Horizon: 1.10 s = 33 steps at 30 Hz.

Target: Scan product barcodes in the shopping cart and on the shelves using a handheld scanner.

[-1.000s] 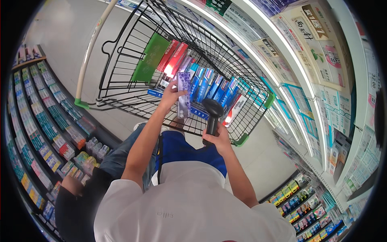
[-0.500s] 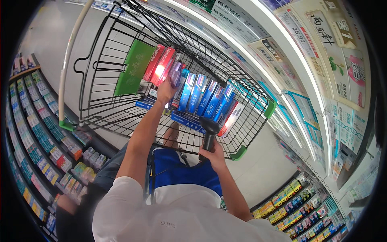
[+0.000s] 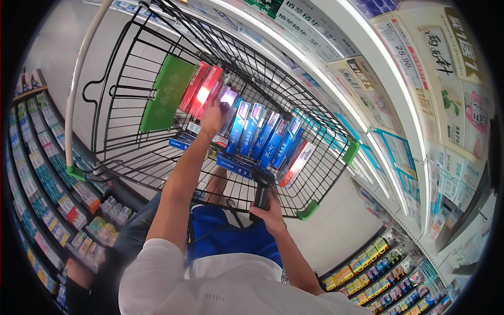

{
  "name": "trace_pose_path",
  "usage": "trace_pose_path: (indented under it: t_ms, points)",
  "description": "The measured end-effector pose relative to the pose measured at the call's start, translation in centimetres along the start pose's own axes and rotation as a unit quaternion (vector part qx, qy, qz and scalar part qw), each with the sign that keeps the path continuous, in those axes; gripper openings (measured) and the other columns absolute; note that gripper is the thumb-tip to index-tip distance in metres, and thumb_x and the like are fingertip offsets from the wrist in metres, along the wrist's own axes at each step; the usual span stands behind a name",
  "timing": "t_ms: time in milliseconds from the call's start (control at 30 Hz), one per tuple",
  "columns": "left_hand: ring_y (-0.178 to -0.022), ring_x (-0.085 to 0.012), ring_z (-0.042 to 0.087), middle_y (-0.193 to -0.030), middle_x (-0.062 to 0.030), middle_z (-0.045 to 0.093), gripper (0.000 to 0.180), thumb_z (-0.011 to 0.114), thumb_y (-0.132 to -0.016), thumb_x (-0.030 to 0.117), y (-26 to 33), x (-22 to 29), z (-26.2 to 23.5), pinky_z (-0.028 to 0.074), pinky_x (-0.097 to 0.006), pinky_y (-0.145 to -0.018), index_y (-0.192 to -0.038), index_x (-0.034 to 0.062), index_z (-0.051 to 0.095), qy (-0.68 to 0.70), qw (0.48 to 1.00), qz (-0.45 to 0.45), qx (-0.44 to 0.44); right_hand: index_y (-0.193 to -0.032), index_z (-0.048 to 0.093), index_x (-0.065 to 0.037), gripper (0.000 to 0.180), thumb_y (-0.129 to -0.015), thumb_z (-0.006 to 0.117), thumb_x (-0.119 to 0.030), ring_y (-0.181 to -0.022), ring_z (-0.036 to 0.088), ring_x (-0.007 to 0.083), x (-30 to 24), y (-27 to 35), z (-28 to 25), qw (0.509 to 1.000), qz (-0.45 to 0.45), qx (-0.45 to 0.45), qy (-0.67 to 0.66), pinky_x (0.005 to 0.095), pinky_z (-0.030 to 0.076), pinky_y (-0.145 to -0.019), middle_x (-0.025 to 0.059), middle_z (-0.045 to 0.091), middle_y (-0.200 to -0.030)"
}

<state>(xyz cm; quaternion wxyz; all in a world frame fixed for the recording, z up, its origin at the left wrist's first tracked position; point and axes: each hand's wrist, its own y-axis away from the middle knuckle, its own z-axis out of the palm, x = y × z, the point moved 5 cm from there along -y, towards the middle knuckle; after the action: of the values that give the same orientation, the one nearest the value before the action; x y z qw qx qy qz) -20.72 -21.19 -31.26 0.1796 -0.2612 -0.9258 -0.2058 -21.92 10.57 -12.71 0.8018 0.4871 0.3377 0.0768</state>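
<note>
Inside a black wire shopping cart [image 3: 131, 84], my left hand [image 3: 212, 119] has its fingers closed at the edge of a purple see-through package [image 3: 228, 97]. Its fingertips are partly hidden. Just left of that hand stand red boxes [image 3: 202, 92], one with a bright glare on it. To the right, several blue boxes [image 3: 255, 128] stand on edge in a row, ending in a red and white box [image 3: 295, 164]. My right hand [image 3: 269, 214] grips the handle of a black handheld scanner [image 3: 261, 178], its head at the cart's near side.
A green panel [image 3: 167, 94] is fixed at the cart's left end, and green caps [image 3: 308, 210] cover its corners. Stocked shelves [image 3: 420, 105] run along the right, with more product racks [image 3: 50, 173] at left. Another person's leg and arm [image 3: 81, 275] show at lower left.
The cart and its boxes sit slightly lower and further left in view. A bright glow now lies on the purple package by my left hand. My right hand keeps the scanner.
</note>
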Motion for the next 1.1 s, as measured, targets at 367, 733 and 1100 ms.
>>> trace_pose_path:
  t_ms: [367,733,1100]
  points:
    - [-0.095,-0.0367,0.063,-0.099,-0.0194,0.065,0.033,0.072,-0.075,0.02,7.1,-3.1,-1.3,0.049,-0.043,-0.082,-0.101,0.0019,0.062,0.105,0.98,0.004,-0.167,-0.109,0.05,-0.002,0.038,-0.079,0.073,-0.005,-0.076,0.063,0.0144,-3.8,3.1,1.7,0.995,-0.088,0.011,0.038,0.029,0.052,-0.067,0.0053,0.063,-0.085]
    - [-0.083,-0.0274,0.068,-0.089,-0.016,0.069,0.038,0.069,-0.08,0.023,13.0,4.5,-10.5,0.052,-0.036,-0.078,-0.107,-0.0023,0.06,0.197,0.953,0.075,-0.217,-0.11,0.051,0.002,0.039,-0.078,0.074,-0.006,-0.076,0.064,0.0149,-7.2,7.1,2.1,0.974,-0.221,0.044,0.034,0.0277,0.051,-0.071,0.0075,0.064,-0.086]
    - [-0.103,-0.0363,0.057,-0.109,-0.0188,0.058,0.042,0.069,-0.078,0.013,6.3,21.5,-33.2,0.047,-0.04,-0.088,-0.114,0.0006,0.053,0.179,0.902,0.375,0.12,-0.111,0.051,0.005,0.047,-0.076,0.077,-0.011,-0.082,0.064,0.0163,-7.1,9.8,0.9,0.961,-0.266,0.08,0.011,0.0285,0.051,-0.073,0.0109,0.065,-0.093]
